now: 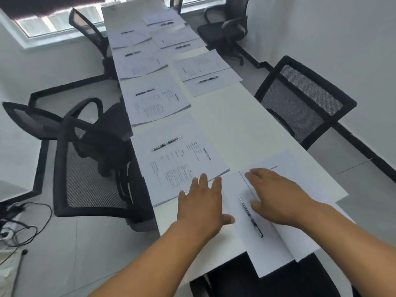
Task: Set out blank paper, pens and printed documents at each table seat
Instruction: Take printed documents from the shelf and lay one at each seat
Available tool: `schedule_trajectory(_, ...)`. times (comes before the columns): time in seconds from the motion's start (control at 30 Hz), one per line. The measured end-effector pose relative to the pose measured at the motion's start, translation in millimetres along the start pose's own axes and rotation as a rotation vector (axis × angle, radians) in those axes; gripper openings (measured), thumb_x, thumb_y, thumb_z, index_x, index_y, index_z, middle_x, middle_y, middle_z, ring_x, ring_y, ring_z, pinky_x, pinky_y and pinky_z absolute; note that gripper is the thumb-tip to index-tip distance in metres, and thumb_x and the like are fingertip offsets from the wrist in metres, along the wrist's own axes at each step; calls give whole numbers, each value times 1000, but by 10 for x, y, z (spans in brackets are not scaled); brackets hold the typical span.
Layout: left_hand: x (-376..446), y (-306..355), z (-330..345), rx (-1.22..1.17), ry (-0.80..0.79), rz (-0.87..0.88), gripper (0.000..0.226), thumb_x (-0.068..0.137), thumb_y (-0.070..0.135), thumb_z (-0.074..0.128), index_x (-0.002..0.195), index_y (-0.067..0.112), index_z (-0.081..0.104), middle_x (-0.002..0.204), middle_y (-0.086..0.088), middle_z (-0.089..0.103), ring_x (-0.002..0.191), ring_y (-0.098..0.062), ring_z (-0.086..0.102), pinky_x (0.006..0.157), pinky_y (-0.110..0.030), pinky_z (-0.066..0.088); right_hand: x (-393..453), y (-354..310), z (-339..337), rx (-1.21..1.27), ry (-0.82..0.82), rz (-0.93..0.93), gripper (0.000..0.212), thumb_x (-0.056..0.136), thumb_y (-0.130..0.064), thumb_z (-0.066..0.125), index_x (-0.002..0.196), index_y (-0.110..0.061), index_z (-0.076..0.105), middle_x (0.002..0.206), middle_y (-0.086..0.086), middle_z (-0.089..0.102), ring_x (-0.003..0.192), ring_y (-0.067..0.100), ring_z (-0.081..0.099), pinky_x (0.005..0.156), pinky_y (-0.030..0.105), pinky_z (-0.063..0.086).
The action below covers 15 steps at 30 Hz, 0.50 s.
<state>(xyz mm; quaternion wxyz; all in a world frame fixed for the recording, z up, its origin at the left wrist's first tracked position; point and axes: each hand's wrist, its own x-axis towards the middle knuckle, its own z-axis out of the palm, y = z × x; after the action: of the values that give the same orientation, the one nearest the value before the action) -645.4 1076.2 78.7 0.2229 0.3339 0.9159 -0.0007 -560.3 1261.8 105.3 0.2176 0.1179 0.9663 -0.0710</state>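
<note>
Both hands flat, fingers spread: left hand (203,202), right hand (276,196) hiding printed document (300,168) text; pen (250,216) between.

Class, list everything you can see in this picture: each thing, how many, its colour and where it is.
table: one, white, long, running towards the windows
paper sets: eight, white, along both sides and at the near end
pens: eight, dark, one on each set
pen nearest: between the hands
chairs: five or more, black mesh, both sides
windows: far wall
cables: black, floor at left
left hand: flat on paper
right hand: flat on printed document
</note>
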Motion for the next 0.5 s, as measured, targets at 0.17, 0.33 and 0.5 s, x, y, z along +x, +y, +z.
schedule_trajectory(0.17, -445, -439, -551, -30, 102, -60, 107, 92, 63, 76, 171, 29, 13, 177, -7, 18, 160, -33, 28, 119, -56, 42, -152, -672, -541, -1, 129, -37, 56, 104, -38, 53, 154, -18, 40, 158, 2, 42, 144, 27, 43, 105, 43, 52)
schedule_trajectory(0.33, -1002, -978, -975, -82, 189, -91, 98, 87, 63, 79, 164, 33, 26, 166, -2, 34, 146, -28, 46, 112, -55, 52, -418, -1465, -930, -4, 203, -64, 41, 100, -39, 55, 136, -20, 47, 140, -2, 50, 126, 25, 52, 85, 39, 53)
schedule_trajectory(0.5, -1502, -1482, -1467, -68, 270, -103, 102, 87, 62, 79, 167, 32, 24, 167, -2, 34, 150, -28, 43, 114, -56, 51, -630, -2193, -1286, -30, 267, -86, 39, 101, -41, 57, 132, -19, 47, 134, -1, 52, 123, 25, 53, 80, 37, 48)
